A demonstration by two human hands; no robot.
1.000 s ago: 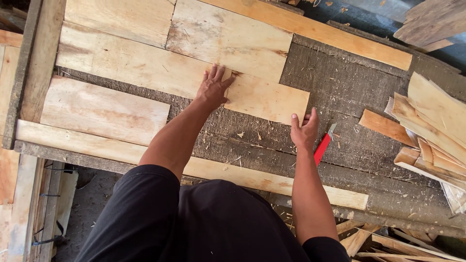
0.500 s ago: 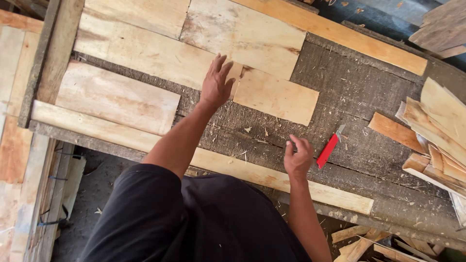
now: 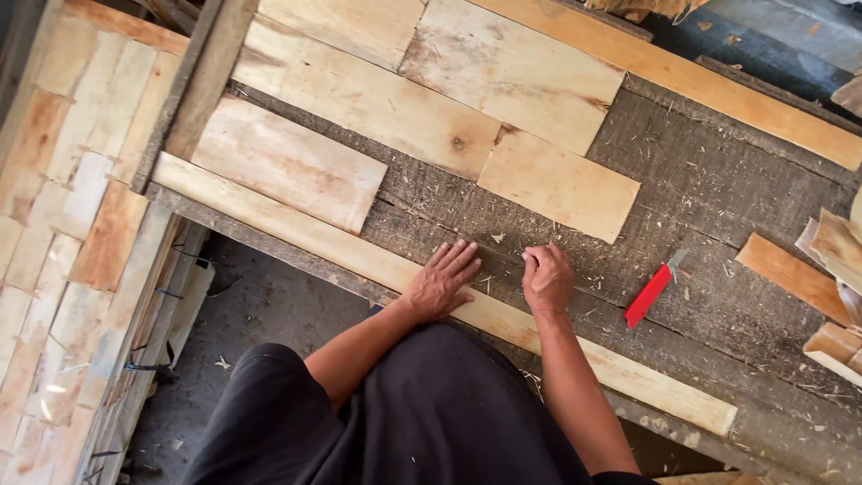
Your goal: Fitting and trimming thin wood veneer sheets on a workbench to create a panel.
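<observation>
My left hand (image 3: 442,278) lies flat, fingers spread, on the front wooden strip (image 3: 296,235) and the rough grey bench top (image 3: 718,198). My right hand (image 3: 548,278) rests beside it with fingers curled in, empty. Several pale wooden boards (image 3: 557,184) lie side by side farther back on the bench, apart from both hands. A red-handled knife (image 3: 652,292) lies on the bench to the right of my right hand, untouched.
A stack of flat boards (image 3: 63,224) fills the left edge. Loose wood offcuts (image 3: 826,260) pile up at the right. A long plank (image 3: 682,76) runs along the bench's far side. Below the bench front is a dark floor (image 3: 242,314).
My left hand drew back from the far boards to the front strip. My right hand curled shut and shifted left, away from the red knife. The view moved left.
</observation>
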